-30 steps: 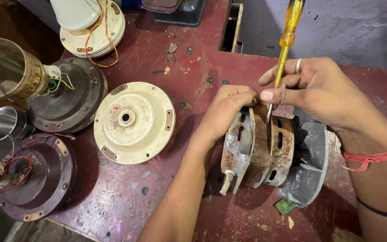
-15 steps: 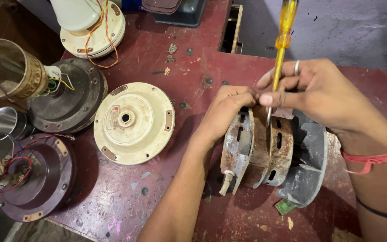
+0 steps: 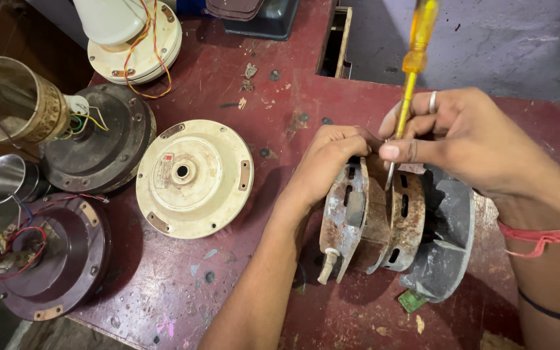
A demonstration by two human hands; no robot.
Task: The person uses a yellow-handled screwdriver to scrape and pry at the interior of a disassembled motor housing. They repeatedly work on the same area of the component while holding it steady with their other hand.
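A rusty fan motor [image 3: 374, 220] stands on edge on the dark red table [image 3: 228, 279], leaning against a grey metal cover [image 3: 445, 249]. My left hand [image 3: 325, 159] grips the top rim of the motor's left shell. My right hand [image 3: 461, 139], with a ring on one finger, holds a yellow-handled screwdriver [image 3: 413, 71] nearly upright. Its metal tip sits in the gap between the motor's two rusty shells.
A cream fan motor cover [image 3: 189, 176] lies left of the motor. Further left are a dark brown motor [image 3: 95, 139], a maroon motor with wires [image 3: 53, 259], a steel cup [image 3: 8, 178], a tan cylinder [image 3: 8, 100] and a cream housing [image 3: 134, 39]. A dark tray [image 3: 260, 19] is at the back.
The screwdriver has tilted slightly and its tip stays in the gap; my right hand has shifted a little. My left hand keeps its grip on the motor.
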